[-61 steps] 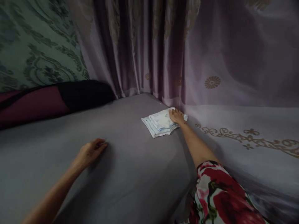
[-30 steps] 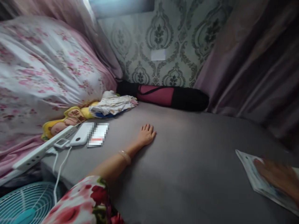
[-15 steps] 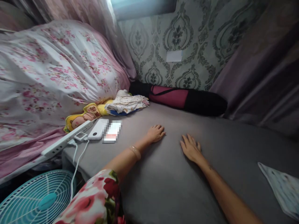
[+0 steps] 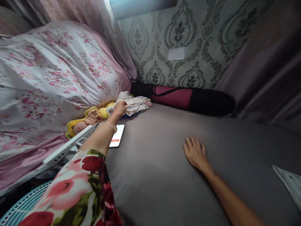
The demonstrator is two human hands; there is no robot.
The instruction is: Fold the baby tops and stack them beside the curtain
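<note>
My left hand (image 4: 120, 107) reaches far left and closes on a crumpled pale printed cloth (image 4: 136, 104) lying at the edge of the grey mattress (image 4: 160, 175). A bangle sits on that wrist. My right hand (image 4: 194, 153) lies flat on the grey sheet, fingers spread, holding nothing. A folded pale cloth (image 4: 290, 182) shows at the right edge, well clear of both hands.
A phone (image 4: 117, 139) with a lit screen lies under my left forearm. Beside it are a white power strip (image 4: 67, 149), a yellow plush toy (image 4: 82, 121) and a floral duvet (image 4: 51, 78). A dark red and black roll (image 4: 188, 99) lies along the wall. A teal fan (image 4: 16, 210) stands low left.
My left hand has left the sheet and moved up-left onto the crumpled cloth. My right hand came off the folded cloth earlier and now rests flat on the mattress.
</note>
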